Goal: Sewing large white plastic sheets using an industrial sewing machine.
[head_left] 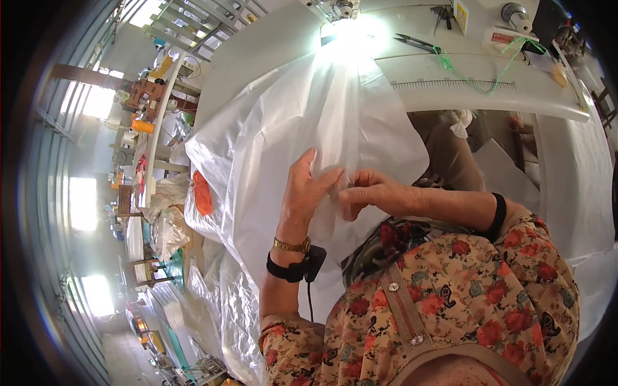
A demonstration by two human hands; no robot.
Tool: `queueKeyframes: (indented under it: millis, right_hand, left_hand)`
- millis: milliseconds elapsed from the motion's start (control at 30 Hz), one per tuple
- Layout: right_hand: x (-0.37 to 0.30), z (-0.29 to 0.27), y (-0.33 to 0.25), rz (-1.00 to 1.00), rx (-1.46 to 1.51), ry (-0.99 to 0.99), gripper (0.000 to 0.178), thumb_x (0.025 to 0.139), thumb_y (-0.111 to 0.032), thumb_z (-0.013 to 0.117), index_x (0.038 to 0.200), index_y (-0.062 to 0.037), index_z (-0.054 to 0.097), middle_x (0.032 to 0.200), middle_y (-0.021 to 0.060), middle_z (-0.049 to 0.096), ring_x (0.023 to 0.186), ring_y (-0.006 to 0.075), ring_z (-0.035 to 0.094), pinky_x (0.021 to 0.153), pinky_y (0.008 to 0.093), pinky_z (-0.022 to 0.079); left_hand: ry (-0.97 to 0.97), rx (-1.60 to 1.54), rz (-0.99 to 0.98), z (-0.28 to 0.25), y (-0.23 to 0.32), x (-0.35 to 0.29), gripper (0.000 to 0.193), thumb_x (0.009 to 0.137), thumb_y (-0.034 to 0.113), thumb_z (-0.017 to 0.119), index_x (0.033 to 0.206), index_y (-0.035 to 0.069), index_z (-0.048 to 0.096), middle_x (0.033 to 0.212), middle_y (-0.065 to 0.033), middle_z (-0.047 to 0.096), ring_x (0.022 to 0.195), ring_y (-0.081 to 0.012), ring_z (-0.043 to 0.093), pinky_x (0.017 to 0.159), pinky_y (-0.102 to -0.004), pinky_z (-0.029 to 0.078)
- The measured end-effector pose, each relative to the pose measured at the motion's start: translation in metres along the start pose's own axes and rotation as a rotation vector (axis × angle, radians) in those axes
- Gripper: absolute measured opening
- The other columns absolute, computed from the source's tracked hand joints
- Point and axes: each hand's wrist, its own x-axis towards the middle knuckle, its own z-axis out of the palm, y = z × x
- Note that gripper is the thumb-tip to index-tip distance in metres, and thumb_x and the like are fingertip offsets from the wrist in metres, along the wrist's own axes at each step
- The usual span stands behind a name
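Note:
A large translucent white plastic sheet [270, 141] drapes from the sewing machine [344, 9] at the top down toward my lap, gathered into long folds. My left hand [305, 190] grips a fold of it, with the thumb pointing up and the fingertips pressed on the material. Close beside it, my right hand [373, 194] is closed with bent fingers, pinching the same fold. The fingertips of both hands nearly meet. Bright glare from the machine lamp hides the needle area where the sheet's far end lies.
Dark snips [417, 43] and a tangled green thread [479, 83] lie on the machine table [438, 67], right of the lamp. A printed ruler scale runs along that table. Crumpled clear sheeting [235, 315] and an orange piece [202, 193] are at the left, beside other benches.

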Motion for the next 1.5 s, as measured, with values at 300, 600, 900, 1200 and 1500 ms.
queueKeyframes:
  millis: [300, 600, 900, 1200, 1500]
  right_hand:
    - [-0.032, -0.015, 0.011, -0.104, 0.092, 0.252, 0.022, 0.091, -0.027, 0.063, 0.099, -0.0064, 0.060, 0.083, 0.0057, 0.065, 0.072, 0.0137, 0.062, 0.063, 0.0273, 0.051]
    - [-0.036, -0.005, -0.022, 0.107, 0.112, 0.378, 0.018, 0.093, -0.024, 0.062, 0.094, -0.0066, 0.058, 0.064, -0.0020, 0.055, 0.051, 0.0061, 0.053, 0.045, 0.0205, 0.042]
    - [-0.035, 0.001, -0.024, -0.389, -0.824, 0.522, 0.013, 0.092, -0.014, 0.061, 0.086, -0.0024, 0.057, 0.066, 0.0046, 0.052, 0.058, 0.0110, 0.052, 0.054, 0.0286, 0.042]
    - [-0.018, 0.010, -0.022, -0.327, -1.084, 0.397, 0.014, 0.086, -0.018, 0.061, 0.082, -0.0073, 0.054, 0.069, 0.0168, 0.059, 0.066, 0.0405, 0.058, 0.059, 0.0464, 0.044]
    - [-0.018, 0.009, -0.017, -0.445, -1.417, 0.447, 0.022, 0.084, -0.025, 0.064, 0.084, -0.0079, 0.051, 0.054, 0.0129, 0.052, 0.053, 0.0369, 0.056, 0.047, 0.0452, 0.042]
  left_hand:
    - [-0.011, -0.251, -0.078, -0.015, -0.009, 0.001, 0.028, 0.082, 0.005, 0.061, 0.108, -0.004, 0.062, 0.090, -0.0025, 0.066, 0.076, -0.0068, 0.056, 0.068, -0.0229, 0.048]
    - [0.080, 0.134, -0.018, -0.011, -0.012, 0.005, 0.027, 0.081, 0.004, 0.062, 0.106, -0.006, 0.062, 0.089, -0.0058, 0.067, 0.075, -0.0104, 0.060, 0.069, -0.0247, 0.049]
    - [0.270, 0.614, 0.349, 0.032, -0.007, -0.002, 0.017, 0.083, 0.009, 0.063, 0.096, -0.001, 0.058, 0.075, -0.0231, 0.060, 0.066, -0.0415, 0.057, 0.061, -0.0435, 0.047]
    - [0.107, 0.290, 0.434, 0.031, -0.023, -0.012, 0.008, 0.090, 0.000, 0.048, 0.084, 0.000, 0.053, 0.064, -0.0123, 0.049, 0.055, -0.0206, 0.051, 0.050, -0.0332, 0.040]
    - [0.011, -0.251, 0.086, 0.043, -0.010, -0.009, 0.025, 0.097, 0.018, 0.051, 0.077, 0.003, 0.051, 0.064, 0.0039, 0.045, 0.060, -0.0041, 0.042, 0.050, -0.0207, 0.035]
